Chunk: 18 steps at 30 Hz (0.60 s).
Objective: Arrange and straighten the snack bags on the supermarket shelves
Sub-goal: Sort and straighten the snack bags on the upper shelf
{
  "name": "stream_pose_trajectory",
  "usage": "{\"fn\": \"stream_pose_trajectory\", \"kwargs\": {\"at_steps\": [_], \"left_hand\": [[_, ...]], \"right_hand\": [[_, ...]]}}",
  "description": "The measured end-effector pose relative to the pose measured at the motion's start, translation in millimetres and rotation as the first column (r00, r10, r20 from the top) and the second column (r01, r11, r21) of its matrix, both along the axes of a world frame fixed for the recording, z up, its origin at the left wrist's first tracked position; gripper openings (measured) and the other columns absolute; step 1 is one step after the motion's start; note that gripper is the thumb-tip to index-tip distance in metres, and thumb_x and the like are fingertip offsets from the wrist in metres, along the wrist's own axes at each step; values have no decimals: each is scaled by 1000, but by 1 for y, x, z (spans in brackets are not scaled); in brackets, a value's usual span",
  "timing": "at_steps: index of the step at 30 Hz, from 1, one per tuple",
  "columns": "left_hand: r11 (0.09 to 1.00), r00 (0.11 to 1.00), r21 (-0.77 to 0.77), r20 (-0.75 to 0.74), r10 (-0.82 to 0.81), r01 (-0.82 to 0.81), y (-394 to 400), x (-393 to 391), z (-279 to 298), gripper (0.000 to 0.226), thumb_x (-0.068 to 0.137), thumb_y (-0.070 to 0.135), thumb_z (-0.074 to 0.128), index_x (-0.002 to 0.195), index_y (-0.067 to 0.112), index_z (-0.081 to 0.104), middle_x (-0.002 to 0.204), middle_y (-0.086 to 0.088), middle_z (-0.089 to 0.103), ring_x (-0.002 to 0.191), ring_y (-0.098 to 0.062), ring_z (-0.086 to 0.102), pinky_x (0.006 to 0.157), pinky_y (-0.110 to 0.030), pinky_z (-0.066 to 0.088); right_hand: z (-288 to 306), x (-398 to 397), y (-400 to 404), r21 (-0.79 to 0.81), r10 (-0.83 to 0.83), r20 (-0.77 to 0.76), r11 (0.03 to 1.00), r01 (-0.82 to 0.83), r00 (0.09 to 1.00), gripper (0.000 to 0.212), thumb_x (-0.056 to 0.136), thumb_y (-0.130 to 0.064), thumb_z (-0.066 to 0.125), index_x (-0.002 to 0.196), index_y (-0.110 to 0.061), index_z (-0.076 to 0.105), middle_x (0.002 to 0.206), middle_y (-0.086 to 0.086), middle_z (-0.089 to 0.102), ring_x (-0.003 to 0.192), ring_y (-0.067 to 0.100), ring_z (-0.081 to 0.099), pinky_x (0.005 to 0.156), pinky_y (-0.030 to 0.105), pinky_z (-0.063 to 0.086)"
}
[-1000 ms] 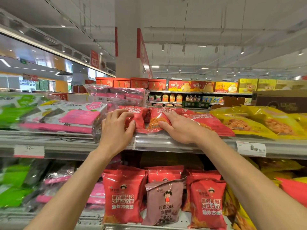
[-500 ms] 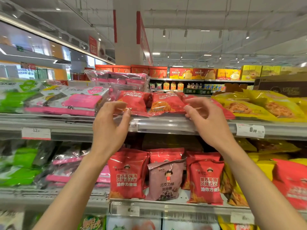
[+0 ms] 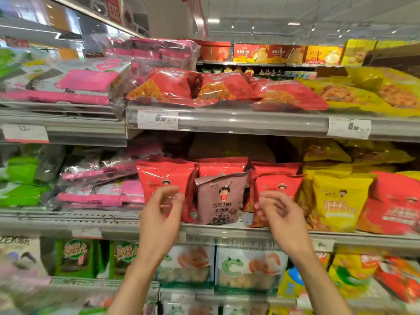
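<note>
1. The brown bag (image 3: 219, 198) stands upright at the front of the middle shelf (image 3: 227, 233), the odd one in a row of red bags; every place below is given from it.
2. The left hand (image 3: 161, 214) is just left of the brown bag, raised in front of the red bag (image 3: 166, 178) that stands beside it. Its fingers are loosely curled and hold nothing; whether the fingertips brush the red bag cannot be told through the blur.
3. The right hand (image 3: 281, 214) is just right of the brown bag, in front of another red bag (image 3: 278, 185). Its fingers are also loosely curled and empty, apart from the brown bag.
4. Behind the brown bag a further red bag (image 3: 221, 165) shows its top edge, so the brown one covers most of it.
5. Farther right stand yellow bags (image 3: 338, 201) and, beyond them, one more red pack at the frame's edge.
6. Left of the brown bag, past the left hand, pink packs (image 3: 97, 192) lie flat in a stack, with green packs (image 3: 20, 178) beyond them.
7. Above the brown bag, the upper shelf (image 3: 250, 122) carries red noodle bags (image 3: 193, 87) lying tilted with their lower edges at the shelf lip; two price tags (image 3: 156, 119) sit on that rail.
8. Below the brown bag, between the two forearms, white packs (image 3: 247, 267) with a green frog stand on the lower shelf, partly hidden by the wrists.
</note>
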<state>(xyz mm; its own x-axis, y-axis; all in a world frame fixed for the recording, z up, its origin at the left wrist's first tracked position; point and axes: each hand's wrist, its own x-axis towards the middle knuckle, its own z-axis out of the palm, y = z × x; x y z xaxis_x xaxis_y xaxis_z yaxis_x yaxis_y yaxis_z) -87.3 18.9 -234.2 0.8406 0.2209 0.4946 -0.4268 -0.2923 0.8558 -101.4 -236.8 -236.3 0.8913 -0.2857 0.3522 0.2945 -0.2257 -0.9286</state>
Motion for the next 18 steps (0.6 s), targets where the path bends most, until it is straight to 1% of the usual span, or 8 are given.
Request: {"fn": "stream_pose_trajectory", "kwargs": {"at_steps": [2, 3, 6, 8, 11, 13, 15, 18], "left_hand": [[1000, 998, 26, -57, -11, 13, -5, 0, -22, 13, 98, 21, 66, 107, 31, 67, 98, 24, 69, 92, -1, 66, 76, -11, 50], [999, 996, 36, -84, -11, 14, -7, 1, -32, 14, 98, 21, 66, 108, 31, 67, 97, 23, 70, 92, -1, 66, 77, -12, 50], [998, 990, 69, -141, 1, 8, -14, 10, -45, 19, 97, 20, 67, 115, 26, 66, 96, 13, 72, 89, -5, 67, 76, -18, 54], [992, 987, 128, -157, 15, 5, -20, 17, -45, 25, 96, 25, 68, 120, 27, 64, 104, 12, 70, 89, -1, 64, 76, -16, 53], [969, 986, 246, -160, 52, -11, -25, 22, -40, 35, 96, 38, 66, 130, 32, 59, 109, 19, 68, 89, 6, 63, 80, -21, 55], [958, 983, 288, -173, 57, -5, -26, 23, -38, 42, 96, 44, 65, 136, 31, 58, 105, 18, 71, 87, 4, 66, 82, -30, 59], [948, 983, 319, -180, 44, 16, -26, 24, -37, 45, 97, 46, 63, 138, 28, 59, 98, 16, 74, 83, 1, 69, 80, -34, 60], [941, 985, 337, -172, 29, 31, -30, 25, -33, 47, 97, 48, 62, 139, 25, 59, 102, 18, 74, 81, 3, 69, 77, -34, 61]], "right_hand": [[-21, 1, 2, 22, 2, -45, 1000, -2, 999, 13, 97, -7, 63, 100, -18, 70, 83, 19, 71, 86, 49, 63, 75, 51, 55], [-29, 2, 2, 14, -3, -62, 1000, 4, 998, 14, 97, -8, 63, 99, -20, 70, 84, 22, 70, 87, 48, 64, 74, 46, 55], [-42, 6, 4, -81, -19, -121, 997, 9, 992, 13, 98, -15, 63, 109, -20, 68, 97, 2, 74, 89, 6, 70, 75, 12, 51], [-43, 13, 8, -158, -15, -170, 987, -12, 985, 27, 100, -23, 62, 126, -18, 64, 113, -9, 70, 96, -10, 65, 79, 6, 49], [-38, 23, 17, -273, 3, -228, 960, -67, 974, 49, 101, -34, 59, 146, -17, 51, 136, -5, 63, 121, 5, 61, 104, 26, 50], [-35, 31, 22, -332, -7, -251, 940, -80, 968, 58, 101, -40, 56, 153, -18, 42, 142, -2, 60, 130, 15, 58, 111, 40, 47], [-32, 36, 28, -375, -16, -263, 923, -87, 965, 62, 101, -46, 54, 154, -20, 38, 139, -2, 63, 128, 19, 60, 109, 41, 48], [-32, 39, 33, -329, 24, -271, 937, -116, 962, 55, 100, -45, 56, 148, -22, 43, 124, -15, 63, 121, 10, 61, 98, 25, 48]]}}
